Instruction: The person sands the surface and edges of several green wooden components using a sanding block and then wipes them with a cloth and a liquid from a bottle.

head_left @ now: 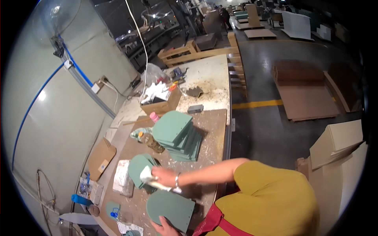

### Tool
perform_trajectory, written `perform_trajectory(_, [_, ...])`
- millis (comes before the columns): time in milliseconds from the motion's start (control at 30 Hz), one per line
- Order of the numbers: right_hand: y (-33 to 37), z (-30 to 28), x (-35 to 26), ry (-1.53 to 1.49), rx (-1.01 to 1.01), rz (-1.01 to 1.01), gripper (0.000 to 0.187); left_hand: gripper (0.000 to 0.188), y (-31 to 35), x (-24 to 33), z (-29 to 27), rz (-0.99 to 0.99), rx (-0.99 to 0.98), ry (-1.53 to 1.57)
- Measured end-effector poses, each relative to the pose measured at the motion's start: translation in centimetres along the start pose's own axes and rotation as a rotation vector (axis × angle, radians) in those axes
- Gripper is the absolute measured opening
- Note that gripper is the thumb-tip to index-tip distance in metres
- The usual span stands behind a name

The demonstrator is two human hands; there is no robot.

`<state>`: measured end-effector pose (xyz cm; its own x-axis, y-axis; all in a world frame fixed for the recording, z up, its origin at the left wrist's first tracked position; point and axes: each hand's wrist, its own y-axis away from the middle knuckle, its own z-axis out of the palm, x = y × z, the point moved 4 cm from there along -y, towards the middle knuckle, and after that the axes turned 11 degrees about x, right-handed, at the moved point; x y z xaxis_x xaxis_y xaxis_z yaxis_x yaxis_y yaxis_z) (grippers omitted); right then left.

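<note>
My right hand (164, 177) is closed on a crumpled white cloth (147, 175) at the edge of a low stack of green round-ended panels (138, 167). In front of my body, a single green panel (171, 208) with small holes along one edge lies tilted over the worktable. My left hand (167, 228) grips its lower edge, with part of the hand cut off by the picture's rim. A taller stack of similar green panels (173, 126) stands farther up the table. Beside it is a bottle (151, 142) with an orange cap and dark contents.
A cardboard box (165, 104) with white scraps stands farther along the table (214, 137), near a grey block (195, 108). A white block (123, 179), a blue-capped clear jug (124, 217) and a blue bottle (80, 200) sit toward the wall. Boards (338, 137) are stacked at right.
</note>
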<state>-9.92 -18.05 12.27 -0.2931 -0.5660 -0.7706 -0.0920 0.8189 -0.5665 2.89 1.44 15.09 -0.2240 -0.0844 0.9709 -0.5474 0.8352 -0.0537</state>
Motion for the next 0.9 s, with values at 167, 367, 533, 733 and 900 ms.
perform_trajectory(167, [2.0,0.9,-7.2,-0.071,-0.036,-0.349,0.024,0.060,-3.7,-3.9,-0.2,-0.286,0.090,0.312])
perform_trajectory(367, [2.3,5.4,-5.0,0.148,-0.280,-0.484,0.037,0.055,-6.9,-6.0,1.2,-0.345,0.079,0.626])
perform_trajectory(533, [7.1,7.3,-6.8,0.135,-0.453,-0.693,0.043,0.052,-9.6,-6.7,-1.1,-0.285,0.186,0.770])
perform_trajectory(733, [4.8,5.5,-3.0,0.120,-0.554,-0.377,0.034,0.050,-9.8,-2.6,-9.3,-0.037,0.451,0.978])
perform_trajectory(900, [5.6,1.8,2.3,-0.099,-0.458,0.136,0.032,0.047,-9.6,-2.5,-11.7,-0.151,0.585,0.991])
